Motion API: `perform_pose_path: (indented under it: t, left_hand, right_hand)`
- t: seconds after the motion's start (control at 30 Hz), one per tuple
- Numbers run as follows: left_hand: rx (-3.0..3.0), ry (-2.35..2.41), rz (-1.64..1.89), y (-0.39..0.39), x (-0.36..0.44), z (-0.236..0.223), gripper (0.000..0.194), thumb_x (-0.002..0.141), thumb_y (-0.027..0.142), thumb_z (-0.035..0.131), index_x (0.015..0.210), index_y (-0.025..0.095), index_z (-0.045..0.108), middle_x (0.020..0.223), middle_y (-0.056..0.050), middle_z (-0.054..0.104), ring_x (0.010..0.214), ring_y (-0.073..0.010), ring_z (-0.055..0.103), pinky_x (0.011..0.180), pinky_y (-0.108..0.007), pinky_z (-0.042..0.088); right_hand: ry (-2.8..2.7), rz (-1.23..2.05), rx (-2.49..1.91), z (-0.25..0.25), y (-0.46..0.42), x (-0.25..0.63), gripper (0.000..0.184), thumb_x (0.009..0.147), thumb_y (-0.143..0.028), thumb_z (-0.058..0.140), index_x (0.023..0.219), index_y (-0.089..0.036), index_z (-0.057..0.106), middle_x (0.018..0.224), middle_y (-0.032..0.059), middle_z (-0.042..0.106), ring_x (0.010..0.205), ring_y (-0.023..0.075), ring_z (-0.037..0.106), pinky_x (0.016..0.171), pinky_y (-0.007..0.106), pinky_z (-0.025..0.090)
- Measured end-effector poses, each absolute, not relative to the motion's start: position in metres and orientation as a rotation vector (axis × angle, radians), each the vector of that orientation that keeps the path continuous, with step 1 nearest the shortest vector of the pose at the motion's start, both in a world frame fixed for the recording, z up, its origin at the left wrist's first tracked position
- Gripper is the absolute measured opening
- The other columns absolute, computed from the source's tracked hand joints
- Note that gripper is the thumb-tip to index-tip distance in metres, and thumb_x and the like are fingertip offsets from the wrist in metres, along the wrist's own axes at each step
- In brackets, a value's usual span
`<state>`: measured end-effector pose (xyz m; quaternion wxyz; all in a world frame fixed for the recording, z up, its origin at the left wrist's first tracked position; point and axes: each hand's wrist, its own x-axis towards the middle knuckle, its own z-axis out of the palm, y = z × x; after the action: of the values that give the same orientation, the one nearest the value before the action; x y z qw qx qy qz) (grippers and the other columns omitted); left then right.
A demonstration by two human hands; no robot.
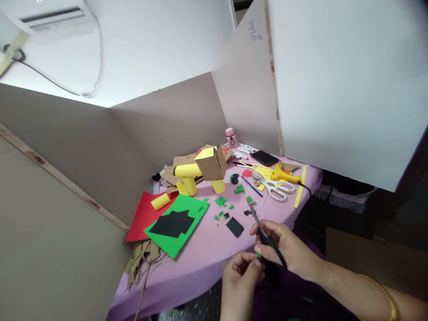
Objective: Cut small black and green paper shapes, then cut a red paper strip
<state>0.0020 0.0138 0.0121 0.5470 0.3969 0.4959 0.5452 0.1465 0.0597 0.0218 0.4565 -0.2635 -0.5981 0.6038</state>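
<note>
Near the table's front edge, my right hand (284,245) is closed around black-handled scissors (266,238), whose blades point up and away over the table. Just below it, my left hand (239,276) pinches a small green paper piece (259,256) between thumb and fingertips; most of that piece is hidden. Beyond the hands lie a black paper rectangle (235,227), green paper scraps (221,202) and black cut shapes (234,179). Further back stands a paper animal figure (189,170) with yellow tube parts and a cardboard box head (214,166).
Green (197,223) and red sheets (137,223) lie left, a black cutout (170,224) on top. Cardboard strips (142,258) hang over the front left. White scissors (279,189), a yellow glue gun (284,174), a phone (264,158) and a pink bottle (231,138) sit right and back.
</note>
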Motion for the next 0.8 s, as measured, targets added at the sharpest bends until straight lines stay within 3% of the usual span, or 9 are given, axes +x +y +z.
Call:
perform_pose_path:
  t: [0.17,0.27,0.4,0.8]
  left_hand:
    - [0.9,1.217,1.436,0.007,0.003,0.018,0.015,0.063,0.026,0.075,0.059,0.014,0.066,0.053,-0.001,0.065,0.051,-0.0105,0.053,0.052,-0.02,0.041]
    - [0.944,1.235,1.433,0.004,0.005,0.021,0.016,0.064,0.025,0.073,0.058,0.014,0.064,0.052,0.0,0.064,0.05,-0.0101,0.051,0.052,-0.02,0.04]
    - [0.947,1.208,1.355,0.002,0.009,0.025,0.017,0.064,0.024,0.071,0.056,0.012,0.063,0.05,0.0,0.061,0.047,-0.0091,0.049,0.049,-0.019,0.038]
    - [1.082,1.297,1.238,-0.002,0.009,0.027,0.014,0.067,0.022,0.064,0.058,0.014,0.057,0.048,0.003,0.053,0.045,-0.0091,0.043,0.047,-0.02,0.033]
  right_hand:
    - [-1.629,1.506,-0.732,0.016,0.051,0.161,0.021,0.076,-0.023,0.067,0.091,-0.017,0.054,0.066,-0.0061,0.045,0.057,0.0096,0.037,0.054,0.022,0.034]
    - [-1.621,1.474,-0.778,0.016,0.044,0.162,0.018,0.077,-0.024,0.065,0.09,-0.016,0.054,0.069,-0.004,0.049,0.06,0.011,0.042,0.058,0.024,0.037]
    - [-1.576,1.45,-0.738,0.025,0.04,0.155,0.019,0.076,-0.022,0.063,0.092,-0.016,0.054,0.074,-0.0011,0.053,0.063,0.013,0.048,0.062,0.026,0.042]
    - [-1.592,1.501,-0.729,0.034,0.041,0.151,0.022,0.067,-0.012,0.063,0.087,-0.016,0.057,0.067,-0.0043,0.051,0.058,0.0105,0.046,0.058,0.022,0.04]
